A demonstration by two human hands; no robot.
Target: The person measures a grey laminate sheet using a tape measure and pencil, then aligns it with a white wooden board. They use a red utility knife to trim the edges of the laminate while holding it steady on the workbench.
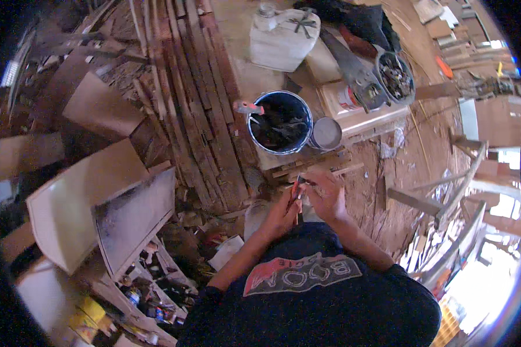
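right now your left grip (286,213) is closed around a slim red-and-black tool (296,191), which stands tilted upward in front of your dark shirt (318,289). your right grip (327,195) has its fingers bent at the tool's upper end; you cannot tell whether they pinch it or only rest near it. just beyond your hands sits an open bucket (279,153) with a blue-and-white rim and dark contents, a red-handled implement (249,108) leaning over its left side. close against the bucket's right is a round grey-topped can (329,133). farther out you have a white jerrycan (283,43), a tub of scraps (411,97) to the right, and long planks (200,104) to the left.
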